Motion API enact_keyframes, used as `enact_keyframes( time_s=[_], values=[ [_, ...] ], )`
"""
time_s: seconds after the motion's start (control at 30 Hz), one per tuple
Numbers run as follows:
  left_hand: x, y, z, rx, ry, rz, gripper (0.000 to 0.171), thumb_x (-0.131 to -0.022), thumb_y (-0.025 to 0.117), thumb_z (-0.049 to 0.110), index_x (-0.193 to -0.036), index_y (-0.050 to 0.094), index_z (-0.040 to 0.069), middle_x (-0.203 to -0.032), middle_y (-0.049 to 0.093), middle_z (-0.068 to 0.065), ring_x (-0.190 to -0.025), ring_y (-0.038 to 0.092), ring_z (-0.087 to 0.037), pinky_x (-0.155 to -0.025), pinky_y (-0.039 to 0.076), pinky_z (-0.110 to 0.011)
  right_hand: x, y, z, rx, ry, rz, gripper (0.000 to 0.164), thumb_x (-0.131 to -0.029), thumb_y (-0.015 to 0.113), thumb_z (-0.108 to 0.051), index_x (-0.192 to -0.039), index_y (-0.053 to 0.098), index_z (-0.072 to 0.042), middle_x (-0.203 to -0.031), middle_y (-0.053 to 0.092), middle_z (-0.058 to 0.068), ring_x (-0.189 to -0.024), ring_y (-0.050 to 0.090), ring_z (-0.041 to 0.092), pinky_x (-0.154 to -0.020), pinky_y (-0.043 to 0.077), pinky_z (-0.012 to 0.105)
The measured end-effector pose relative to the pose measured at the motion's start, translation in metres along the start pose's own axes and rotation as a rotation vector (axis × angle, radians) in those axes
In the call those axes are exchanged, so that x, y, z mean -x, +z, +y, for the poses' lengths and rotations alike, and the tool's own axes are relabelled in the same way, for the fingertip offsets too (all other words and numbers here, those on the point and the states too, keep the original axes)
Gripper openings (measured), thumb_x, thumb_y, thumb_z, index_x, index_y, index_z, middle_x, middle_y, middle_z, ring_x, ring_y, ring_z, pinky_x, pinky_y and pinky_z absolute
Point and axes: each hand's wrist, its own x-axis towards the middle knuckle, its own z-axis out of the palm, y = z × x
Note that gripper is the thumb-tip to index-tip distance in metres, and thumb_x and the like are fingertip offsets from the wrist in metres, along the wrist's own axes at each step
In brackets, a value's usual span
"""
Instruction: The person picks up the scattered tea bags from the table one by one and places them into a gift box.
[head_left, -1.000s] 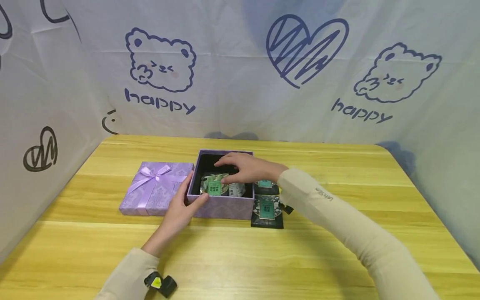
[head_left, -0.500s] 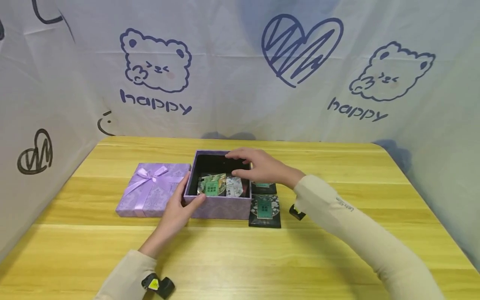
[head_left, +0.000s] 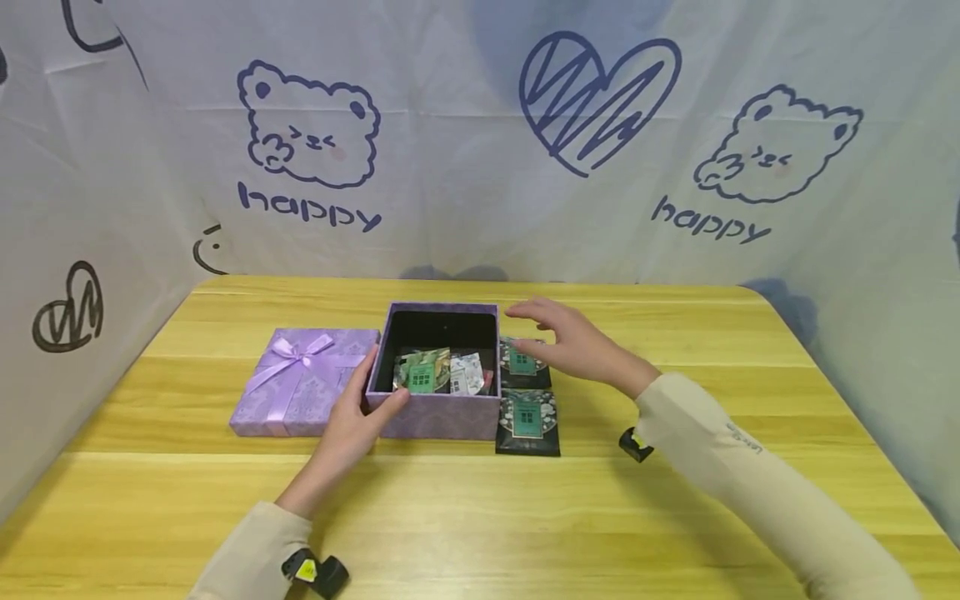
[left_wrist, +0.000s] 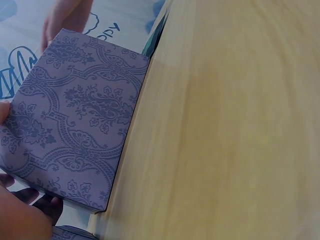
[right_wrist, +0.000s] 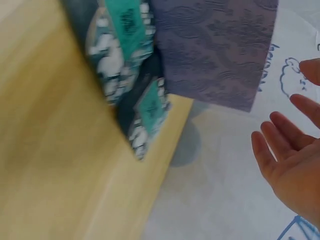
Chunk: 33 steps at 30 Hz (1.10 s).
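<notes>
A purple patterned gift box [head_left: 442,417] stands uncovered on the table, its inside black. My left hand [head_left: 351,423] holds its front left corner, thumb at the front rim and fingers along the left side. Inside lie a green sachet [head_left: 420,377] and a white sachet [head_left: 467,375]. My right hand [head_left: 585,346] hovers just right of the box with fingers spread and nothing in them. Below it, against the box's right side, lie two dark sachets with teal labels, a front sachet [head_left: 527,422] and a back sachet [head_left: 536,377]. The left wrist view shows the box's front wall [left_wrist: 75,120].
The purple box lid [head_left: 258,408], tied with a ribbon bow [head_left: 303,354], lies left of the box. White cloth [head_left: 450,167] with drawn bears and hearts hangs behind the wooden table [head_left: 480,517]. A black device [head_left: 318,572] sits on the left wrist.
My right hand has lifted out of the box with nothing in it and moved right, over the dark sachets. The left hand keeps its hold on the box corner.
</notes>
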Motion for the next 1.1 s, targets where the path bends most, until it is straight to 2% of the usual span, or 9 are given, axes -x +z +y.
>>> enact_keyframes(
  time_s=[0.17,0.37,0.5,0.67,0.9,1.1],
  values=[
    [0.000,0.001,0.000,0.007,0.005,0.001,0.079,-0.093,0.065,0.020,-0.156,0.018,0.013,-0.136,0.045,-0.025,-0.088,0.053,-0.019,-0.068,0.047,-0.025,0.018,0.002,0.013,0.012,0.063,-0.025,0.053,-0.095,0.063,-0.021,-0.142,0.046,-0.003,-0.143,0.045,0.016,-0.129,0.041,0.033,-0.102,0.037,0.050],
    [0.000,0.002,0.001,0.017,-0.004,-0.003,0.079,-0.093,0.065,0.020,-0.156,0.018,0.014,-0.134,0.046,-0.024,-0.084,0.051,-0.019,-0.064,0.046,-0.025,0.040,0.012,0.028,-0.004,0.132,-0.108,0.062,-0.091,0.067,-0.021,-0.144,0.042,0.000,-0.145,0.042,0.019,-0.131,0.039,0.038,-0.103,0.035,0.054],
    [0.001,0.002,0.001,0.024,-0.011,-0.004,0.079,-0.094,0.065,0.021,-0.156,0.017,0.015,-0.135,0.046,-0.024,-0.083,0.051,-0.019,-0.063,0.046,-0.025,0.052,0.022,0.035,-0.011,0.177,-0.151,0.070,-0.088,0.071,-0.025,-0.146,0.040,-0.002,-0.147,0.039,0.018,-0.132,0.036,0.039,-0.105,0.031,0.056],
    [0.001,0.001,0.001,0.021,-0.013,0.002,0.078,-0.094,0.065,0.021,-0.156,0.018,0.015,-0.135,0.046,-0.023,-0.085,0.050,-0.019,-0.065,0.045,-0.024,0.059,0.033,0.037,-0.031,0.187,-0.171,0.078,-0.083,0.077,-0.028,-0.146,0.039,-0.003,-0.149,0.036,0.020,-0.134,0.033,0.039,-0.107,0.026,0.056],
    [0.002,0.001,0.002,0.029,-0.036,-0.001,0.079,-0.094,0.065,0.022,-0.156,0.017,0.017,-0.125,0.050,-0.023,-0.073,0.048,-0.015,-0.056,0.043,-0.025,0.063,0.043,0.035,-0.042,0.176,-0.190,0.085,-0.079,0.081,-0.027,-0.147,0.037,-0.003,-0.148,0.035,0.022,-0.134,0.032,0.041,-0.108,0.025,0.056],
    [0.002,0.001,0.002,0.026,-0.032,-0.003,0.079,-0.094,0.065,0.022,-0.156,0.017,0.017,-0.126,0.050,-0.023,-0.074,0.048,-0.016,-0.058,0.044,-0.025,0.066,0.047,0.035,-0.056,0.198,-0.215,0.091,-0.074,0.084,-0.028,-0.148,0.036,-0.006,-0.150,0.033,0.019,-0.136,0.030,0.038,-0.109,0.023,0.055]
  ],
)
